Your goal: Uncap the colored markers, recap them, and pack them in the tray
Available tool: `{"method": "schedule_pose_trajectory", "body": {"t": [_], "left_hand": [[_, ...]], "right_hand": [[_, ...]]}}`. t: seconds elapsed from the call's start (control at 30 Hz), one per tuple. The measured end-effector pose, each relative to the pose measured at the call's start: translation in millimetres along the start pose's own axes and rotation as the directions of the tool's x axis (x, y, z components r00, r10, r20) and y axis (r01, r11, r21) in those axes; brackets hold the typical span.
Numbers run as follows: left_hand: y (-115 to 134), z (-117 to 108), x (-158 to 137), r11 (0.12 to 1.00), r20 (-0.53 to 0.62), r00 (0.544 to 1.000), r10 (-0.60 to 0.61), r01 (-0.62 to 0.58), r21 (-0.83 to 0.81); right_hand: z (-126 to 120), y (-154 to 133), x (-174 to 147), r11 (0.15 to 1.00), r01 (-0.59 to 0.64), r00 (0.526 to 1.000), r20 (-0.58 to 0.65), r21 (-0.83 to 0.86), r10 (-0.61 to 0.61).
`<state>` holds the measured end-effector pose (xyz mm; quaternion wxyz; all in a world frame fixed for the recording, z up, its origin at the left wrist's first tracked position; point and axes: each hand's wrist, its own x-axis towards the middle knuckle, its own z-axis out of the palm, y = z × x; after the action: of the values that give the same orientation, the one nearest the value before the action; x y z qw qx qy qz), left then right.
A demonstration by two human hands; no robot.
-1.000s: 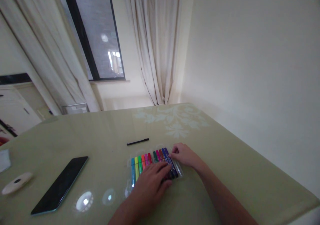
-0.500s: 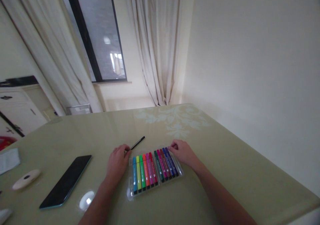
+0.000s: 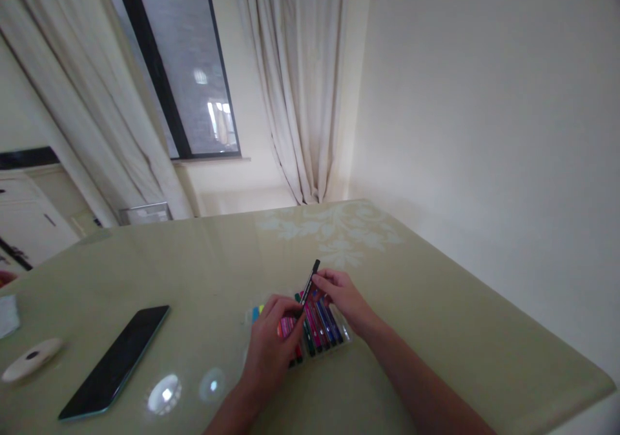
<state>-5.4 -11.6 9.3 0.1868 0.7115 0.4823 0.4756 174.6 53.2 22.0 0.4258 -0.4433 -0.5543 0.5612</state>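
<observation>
1. Black marker: located in the grip, raised over the case and tilted, upper end leaning to the right.
2. Left hand: I read a narrow pinch, thumb and fingers closed about the marker's lower end.
3. Right hand: I read a second narrow pinch, thumb and fingers at the marker's upper part. Exact finger contact is too small to confirm.
4. Clear case: lies on the table directly below the grip, partly covered by the left hand.
5. Work complete, as visible: coloured markers lie side by side in the case. Blue, purple and pink ones show below and to the right of the grip; others show around the left fingers.
6. Work outstanding: the black marker is not yet in the row. I judge the work nearly finished, since this is the only marker I see out of the case.
7. Limit of view: the left hand hides part of the row, so I cannot count the markers or verify a free slot.
8. Clearance: the dark tablet lies well to the left of the grip, apart from the case.
</observation>
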Motion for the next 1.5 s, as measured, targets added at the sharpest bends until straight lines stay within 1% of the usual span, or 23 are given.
{"method": "schedule_pose_trajectory", "body": {"t": [0.07, 0.13, 0.2, 0.27, 0.3, 0.4, 0.47, 0.53, 0.7, 0.8, 0.9, 1.0, 1.03, 1.07, 1.1, 1.13, 1.17, 1.2, 1.23, 1.27, 1.33, 1.4, 1.5], "left_hand": [[3.0, 6.3, -4.3, 0.999, 0.049, 0.999, -0.020, 0.023, -0.046], [2.7, 9.6, -7.1, 0.998, 0.109, 0.993, -0.037, 0.042, -0.047], [2.2, 11.3, -9.9, 0.999, 0.164, 0.986, -0.008, 0.002, 0.038], [3.2, 12.5, -13.5, 0.982, 0.246, 0.967, 0.067, -0.108, 0.155], [4.3, 13.2, -15.5, 0.964, 0.305, 0.946, 0.110, -0.177, 0.199], [8.2, 16.2, -20.8, 0.895, 0.479, 0.854, 0.203, -0.361, 0.264], [9.5, 18.4, -22.9, 0.855, 0.544, 0.809, 0.225, -0.431, 0.287], [9.0, 19.9, -23.6, 0.831, 0.571, 0.789, 0.229, -0.464, 0.308], [5.4, 21.6, -23.8, 0.814, 0.579, 0.787, 0.212, -0.470, 0.341], [5.5, 26.3, -25.4, 0.824, 0.557, 0.807, 0.198, -0.444, 0.350], [8.4, 32.7, -26.2, 0.842, 0.522, 0.834, 0.179, -0.404, 0.357], [11.0, 29.1, -20.4, 0.864, 0.522, 0.835, 0.175, -0.384, 0.326], [10.6, 23.9, -16.5, 0.872, 0.506, 0.849, 0.152, -0.356, 0.337], [9.0, 16.6, -11.7, 0.874, 0.471, 0.876, 0.106, -0.308, 0.376], [6.1, 7.7, -6.6, 0.866, 0.403, 0.915, 0.034, -0.228, 0.444], [1.7, -2.2, -1.5, 0.828, 0.298, 0.953, -0.060, -0.120, 0.548], [-4.3, -12.5, 3.3, 0.750, 0.161, 0.975, -0.156, 0.011, 0.661], [-11.6, -22.4, 7.4, 0.660, 0.048, 0.972, -0.231, 0.121, 0.741], [-20.0, -31.2, 10.8, 0.595, -0.023, 0.955, -0.295, 0.203, 0.778], [-28.9, -38.6, 13.6, 0.583, -0.046, 0.935, -0.351, 0.257, 0.770], [-46.3, -48.7, 18.2, 0.690, 0.003, 0.909, -0.417, 0.314, 0.653], [-59.0, -54.0, 22.9, 0.786, 0.012, 0.883, -0.469, 0.411, 0.462], [-62.5, -56.5, 30.3, 0.835, -0.043, 0.838, -0.543, 0.545, 0.081]], "right_hand": [[-2.8, -1.3, 1.0, 0.997, -0.032, 0.999, -0.001, 0.071, 0.033], [-10.4, -3.7, 2.4, 0.996, -0.035, 0.999, -0.013, 0.085, 0.036], [-23.3, -6.7, 3.4, 1.000, -0.013, 0.999, -0.037, 0.020, 0.014], [-39.0, -8.6, 3.6, 0.993, -0.010, 0.999, -0.044, -0.114, 0.005], [-46.1, -8.7, 3.4, 0.982, -0.028, 0.999, -0.034, -0.187, 0.022], [-58.1, -4.7, 1.7, 0.926, -0.132, 0.989, 0.013, -0.353, 0.146], [-57.2, 0.2, 0.9, 0.876, -0.170, 0.980, 0.018, -0.452, 0.200], [-52.7, 4.3, 0.8, 0.822, -0.166, 0.981, -0.009, -0.545, 0.192], [-47.5, 5.3, 0.5, 0.718, -0.154, 0.987, -0.073, -0.679, 0.143], [-48.2, 4.1, 0.4, 0.689, -0.152, 0.988, -0.081, -0.709, 0.135], [-49.0, 4.9, 1.4, 0.694, -0.195, 0.980, -0.102, -0.693, 0.173], [-52.1, 7.0, 3.6, 0.756, -0.222, 0.971, -0.069, -0.616, 0.228], [-53.6, 7.9, 4.7, 0.775, -0.225, 0.969, -0.050, -0.591, 0.243], [-55.0, 9.0, 5.9, 0.789, -0.225, 0.967, -0.033, -0.571, 0.252], [-56.1, 10.3, 7.3, 0.797, -0.220, 0.967, -0.019, -0.562, 0.254], [-56.7, 11.6, 8.6, 0.798, -0.212, 0.968, -0.013, -0.564, 0.249], [-56.8, 13.1, 9.9, 0.795, -0.205, 0.971, -0.016, -0.571, 0.239], [-56.4, 14.5, 10.9, 0.790, -0.200, 0.973, -0.022, -0.579, 0.230], [-55.6, 15.8, 11.5, 0.786, -0.195, 0.975, -0.028, -0.587, 0.221], [-54.7, 16.8, 11.8, 0.783, -0.189, 0.977, -0.033, -0.592, 0.211], [-53.3, 17.2, 11.5, 0.786, -0.182, 0.980, -0.039, -0.591, 0.198], [-53.5, 15.2, 10.6, 0.811, -0.193, 0.978, -0.041, -0.553, 0.205], [-53.9, 8.4, 9.7, 0.880, -0.213, 0.976, -0.043, -0.425, 0.215]]}}
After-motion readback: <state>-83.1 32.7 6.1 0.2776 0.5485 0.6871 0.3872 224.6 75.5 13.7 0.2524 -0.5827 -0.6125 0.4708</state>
